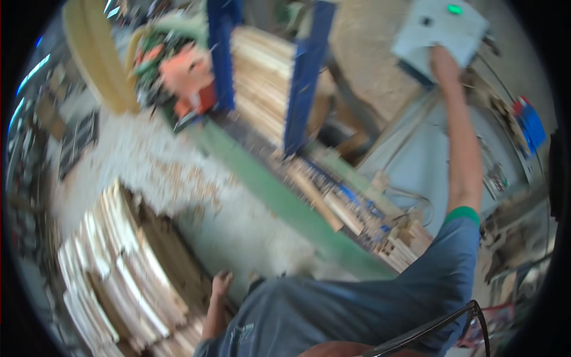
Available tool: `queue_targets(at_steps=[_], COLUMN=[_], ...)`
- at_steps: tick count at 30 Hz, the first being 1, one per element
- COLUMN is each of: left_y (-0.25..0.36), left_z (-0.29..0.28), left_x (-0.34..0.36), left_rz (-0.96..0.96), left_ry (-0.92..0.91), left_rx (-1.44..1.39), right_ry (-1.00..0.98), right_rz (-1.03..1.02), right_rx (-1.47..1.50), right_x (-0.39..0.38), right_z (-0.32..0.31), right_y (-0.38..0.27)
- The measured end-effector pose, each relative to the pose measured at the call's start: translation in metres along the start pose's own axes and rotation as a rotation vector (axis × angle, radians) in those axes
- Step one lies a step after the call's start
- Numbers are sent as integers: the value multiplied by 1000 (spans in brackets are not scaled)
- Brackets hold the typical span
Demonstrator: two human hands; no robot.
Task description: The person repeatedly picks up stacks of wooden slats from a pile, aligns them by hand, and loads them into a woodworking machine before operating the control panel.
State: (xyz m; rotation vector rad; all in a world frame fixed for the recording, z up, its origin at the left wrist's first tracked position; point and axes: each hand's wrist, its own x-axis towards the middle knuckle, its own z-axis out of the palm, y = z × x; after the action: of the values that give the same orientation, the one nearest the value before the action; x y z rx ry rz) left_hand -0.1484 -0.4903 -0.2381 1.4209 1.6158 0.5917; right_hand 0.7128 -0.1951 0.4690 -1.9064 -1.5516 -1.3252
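Note:
My right arm reaches to the upper right, where my right hand (pixel 444 66) touches the face of a pale control box (pixel 410 41) with a green button and a dark square; its fingers are blurred, so their grip is unclear. Low in the centre, my left hand (pixel 221 281) has loosely curled fingers and nothing visible in them, near a tall stack of pale boards (pixel 125 268). Between my hands runs a green machine bed (pixel 250 184) with loose wooden strips (pixel 315 196) on it. Blue uprights (pixel 300 95) frame a stack of light slats (pixel 259 77).
Orange and green machinery (pixel 184 77) and a yellow curved hose or panel (pixel 95 59) are at upper left. A dark grid (pixel 77 143) lies on the shaving-strewn floor (pixel 172 172). A grey surface (pixel 422 154) and a blue-and-red object (pixel 532 128) are at the right.

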Motion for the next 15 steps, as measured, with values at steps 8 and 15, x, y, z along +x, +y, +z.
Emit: queue_targets(at_steps=[8,15], left_y=[-53,-45], left_z=[-3,5], left_x=[-95,-123], left_rz=[-356,-495], left_ry=[244,259], left_rx=[-345,-597], right_ry=[-16,1], right_rz=[500,876], right_rx=[350,854], right_x=[29,25], right_z=[-1,0], right_y=[-95,-87])
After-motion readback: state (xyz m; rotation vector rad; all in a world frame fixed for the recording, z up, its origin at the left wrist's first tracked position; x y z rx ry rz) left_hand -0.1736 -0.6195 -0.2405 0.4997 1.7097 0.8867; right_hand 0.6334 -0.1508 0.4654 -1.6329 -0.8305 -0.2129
